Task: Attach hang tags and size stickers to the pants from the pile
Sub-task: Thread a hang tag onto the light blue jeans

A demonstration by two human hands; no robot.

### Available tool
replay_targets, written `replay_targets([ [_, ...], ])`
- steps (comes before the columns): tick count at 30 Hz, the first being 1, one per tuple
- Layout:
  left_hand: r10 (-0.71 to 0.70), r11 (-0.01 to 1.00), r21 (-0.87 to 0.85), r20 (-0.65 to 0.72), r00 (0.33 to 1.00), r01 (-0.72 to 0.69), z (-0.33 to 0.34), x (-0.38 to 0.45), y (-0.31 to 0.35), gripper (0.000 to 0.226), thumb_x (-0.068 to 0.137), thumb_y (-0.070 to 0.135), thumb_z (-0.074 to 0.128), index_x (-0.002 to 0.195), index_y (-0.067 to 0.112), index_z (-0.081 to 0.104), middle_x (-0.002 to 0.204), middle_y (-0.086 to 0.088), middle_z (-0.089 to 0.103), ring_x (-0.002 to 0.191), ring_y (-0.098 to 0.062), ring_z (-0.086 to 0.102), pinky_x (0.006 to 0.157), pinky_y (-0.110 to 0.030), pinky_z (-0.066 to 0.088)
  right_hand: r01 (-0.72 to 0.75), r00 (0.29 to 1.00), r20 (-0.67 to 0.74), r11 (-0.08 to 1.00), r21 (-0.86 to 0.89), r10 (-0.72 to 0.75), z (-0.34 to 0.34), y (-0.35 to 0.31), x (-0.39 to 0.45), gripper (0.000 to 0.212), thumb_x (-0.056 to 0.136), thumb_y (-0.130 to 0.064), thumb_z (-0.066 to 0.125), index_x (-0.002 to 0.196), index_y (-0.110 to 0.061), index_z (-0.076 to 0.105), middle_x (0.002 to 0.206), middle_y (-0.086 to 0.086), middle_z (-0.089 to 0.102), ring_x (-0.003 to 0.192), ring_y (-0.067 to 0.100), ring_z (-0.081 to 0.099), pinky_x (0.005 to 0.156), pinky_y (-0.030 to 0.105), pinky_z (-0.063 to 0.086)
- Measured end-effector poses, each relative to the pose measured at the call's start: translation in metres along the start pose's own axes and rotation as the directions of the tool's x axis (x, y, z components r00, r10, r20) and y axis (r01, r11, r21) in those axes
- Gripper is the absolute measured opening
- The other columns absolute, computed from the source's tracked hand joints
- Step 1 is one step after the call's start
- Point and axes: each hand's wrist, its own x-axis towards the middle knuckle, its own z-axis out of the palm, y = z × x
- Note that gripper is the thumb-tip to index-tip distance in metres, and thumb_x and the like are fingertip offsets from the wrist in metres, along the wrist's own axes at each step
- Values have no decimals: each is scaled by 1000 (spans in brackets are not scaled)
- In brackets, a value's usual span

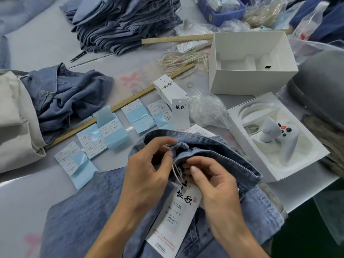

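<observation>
Blue denim pants [219, 151] lie in front of me with the waistband raised. My left hand [147, 168] pinches a belt loop on the waistband together with a thin cream string [176, 174]. My right hand [212, 183] pinches the other part of that string just below the loop. A white hang tag [178, 215] marked 1103# S hangs from the string and lies on the denim. Blue-backed size sticker sheets [111, 133] lie in a row beyond the pants. A stack of white hang tags [167, 88] sits behind them.
A pile of folded denim [121, 25] is at the back, crumpled denim [67, 95] and beige cloth [14, 118] at left. Two wooden rulers [130, 97], loose strings [182, 60], an open white box [251, 62] and a boxed white controller [275, 135] stand at right.
</observation>
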Motion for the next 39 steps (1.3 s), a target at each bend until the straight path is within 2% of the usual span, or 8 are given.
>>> replay_targets([
  [5,-12,1000,-24,21,1000,12,-2,8,-3,28,96,7,67,102,35,71,78,8,68,57,-5,55,53,-14,42,233,969,27,870,-434,-246,-26,-8,7,33,95,1,65,104,-28,77,107,-9,74,106,11,69,87,15,52],
  [9,-15,1000,-23,33,999,15,-1,9,-3,26,96,8,68,102,33,71,77,8,68,58,-6,55,54,-12,42,375,911,175,580,-723,-372,-32,-4,16,28,92,-2,69,115,-17,73,107,-18,66,103,3,64,89,13,48],
  [15,-24,997,-74,26,999,26,-2,7,-3,31,96,4,67,101,34,72,77,4,69,59,-7,58,53,-14,45,358,910,278,244,-901,-308,-7,16,22,18,76,-8,79,72,-16,64,68,-6,49,62,20,47,60,24,34],
  [24,-20,1000,-2,-4,1000,20,-2,8,0,29,96,6,66,98,34,73,76,9,70,59,-8,59,54,-13,44,181,970,10,700,-691,-241,9,26,20,8,82,-20,70,76,-23,68,70,-9,60,65,13,58,56,36,49],
  [28,17,992,123,29,999,-20,-3,8,4,10,97,38,64,105,39,69,69,13,65,58,-6,59,53,-18,44,261,961,64,799,-541,-270,7,15,9,8,92,-23,66,88,-29,69,79,-9,64,69,16,63,59,26,50],
  [32,85,813,536,277,957,-227,-5,12,16,52,85,83,38,119,48,57,89,25,66,79,2,61,62,-22,48,212,975,19,895,-392,-222,-10,7,-8,19,93,-22,64,102,-35,73,89,-6,74,79,17,71,68,21,56],
  [36,70,730,609,383,921,-309,-3,14,18,64,83,88,19,131,53,44,106,21,64,98,0,59,69,-27,51,138,971,-139,933,-332,-193,-25,7,-19,10,85,-35,72,92,-40,76,83,-6,77,77,11,73,71,19,57],
  [39,123,721,597,391,912,-353,-1,14,16,55,96,73,22,107,42,66,96,16,51,92,-6,50,60,-21,38,142,934,-266,931,-337,-239,-30,6,-21,13,81,-39,69,90,-41,79,85,-7,78,78,9,74,71,18,57],
])
